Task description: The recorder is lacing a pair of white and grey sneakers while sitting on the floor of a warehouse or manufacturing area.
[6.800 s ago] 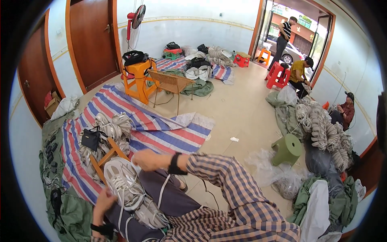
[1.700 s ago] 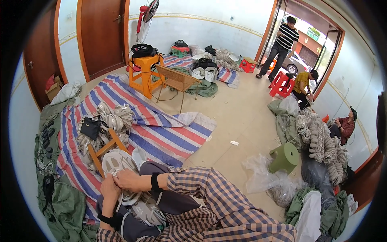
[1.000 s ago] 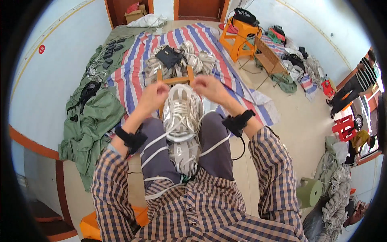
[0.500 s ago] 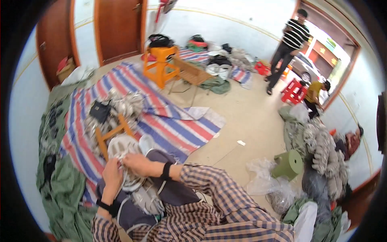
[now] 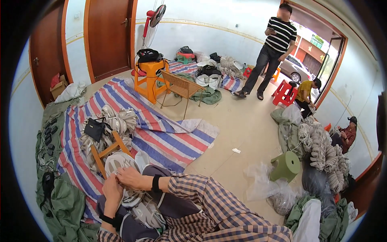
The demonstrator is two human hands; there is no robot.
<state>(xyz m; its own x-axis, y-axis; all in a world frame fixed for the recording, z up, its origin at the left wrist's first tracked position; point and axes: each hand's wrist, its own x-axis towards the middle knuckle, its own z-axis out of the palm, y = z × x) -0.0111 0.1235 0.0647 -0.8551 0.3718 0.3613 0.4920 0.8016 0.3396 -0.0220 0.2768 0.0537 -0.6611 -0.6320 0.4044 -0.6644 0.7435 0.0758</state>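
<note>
A grey-white shoe upper (image 5: 117, 160) rests against a small wooden frame (image 5: 107, 151) in front of my knees. My left hand (image 5: 112, 188) is closed at its near edge, fingertips pinched together. Beside it, touching, my right hand (image 5: 131, 178) also pinches at the upper with bent fingers. Any lace between the fingertips is too small to make out. More grey-white shoe uppers (image 5: 147, 213) lie in my lap, on a dark apron (image 5: 169, 197). Past the frame is a heap of similar uppers (image 5: 121, 121) with a small black bag (image 5: 96, 129) on top.
A striped tarp (image 5: 161, 147) covers the floor ahead, with an orange stool (image 5: 150, 82) and a woven folding chair (image 5: 183, 85) beyond. To my right stand a green stool (image 5: 285, 166), plastic bags and stacked uppers (image 5: 318, 147). One person (image 5: 278, 40) stands near the doorway; two others sit at right.
The standing person has stepped further into the room, with the legs now wider apart. My hands stay together at the shoe upper; the view has shifted slightly.
</note>
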